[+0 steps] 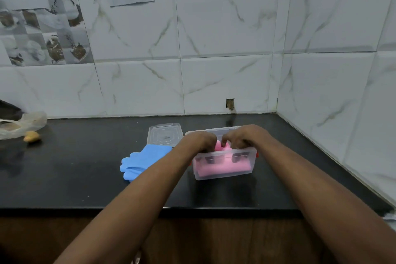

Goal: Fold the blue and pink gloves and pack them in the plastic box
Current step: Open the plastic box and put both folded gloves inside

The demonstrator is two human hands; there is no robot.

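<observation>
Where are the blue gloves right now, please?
In the head view, the blue gloves lie on the counter, left of the plastic box, beside the clear lid.

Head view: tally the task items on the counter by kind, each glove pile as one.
Plastic box: 1
Lid: 1
Glove piles: 2 (blue gloves on the counter, pink gloves in the box)
Total: 4

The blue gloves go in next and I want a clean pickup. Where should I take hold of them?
Probably pinch the cuff end of the blue gloves, coming down from the lid side. There the stack ends in one broad, flat edge, while the glove fingers fan out at the near-left end.
</observation>
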